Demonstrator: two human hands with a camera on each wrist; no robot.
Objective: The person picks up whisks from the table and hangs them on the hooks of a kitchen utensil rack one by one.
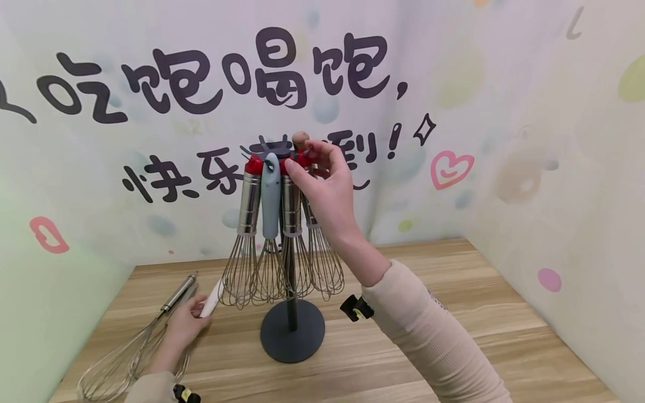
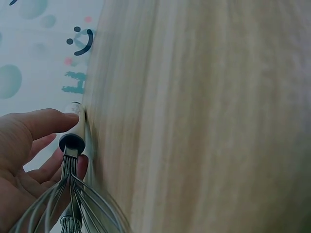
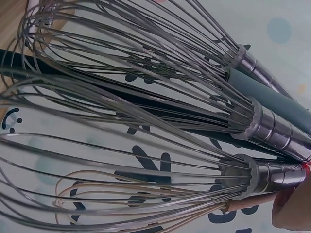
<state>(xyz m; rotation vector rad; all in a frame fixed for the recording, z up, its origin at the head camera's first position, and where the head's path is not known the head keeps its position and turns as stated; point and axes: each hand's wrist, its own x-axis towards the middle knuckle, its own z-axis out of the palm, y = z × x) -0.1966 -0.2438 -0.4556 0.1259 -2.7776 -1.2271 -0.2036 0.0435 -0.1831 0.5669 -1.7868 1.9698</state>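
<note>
My left hand (image 1: pixel 183 324) grips a whisk by its white handle (image 1: pixel 213 299), low over the left of the table; in the left wrist view its thumb lies on the white handle (image 2: pixel 77 124) above the wires. At the top of a black whisk stand, my right hand (image 1: pixel 332 187) pinches the red end of a steel-handled whisk (image 3: pixel 282 174). Beside it hang other steel-handled whisks (image 1: pixel 249 204) with red ends and a blue-handled whisk (image 1: pixel 271 207). A wooden-handled whisk (image 3: pixel 257 200) shows behind them. The right fingertips are partly hidden.
The stand's round black base (image 1: pixel 292 350) is on the wooden table (image 1: pixel 403 336). Large steel whisks (image 1: pixel 118 358) lie on the table at the left, under my left forearm. A printed wall (image 1: pixel 201 33) closes off the back and sides.
</note>
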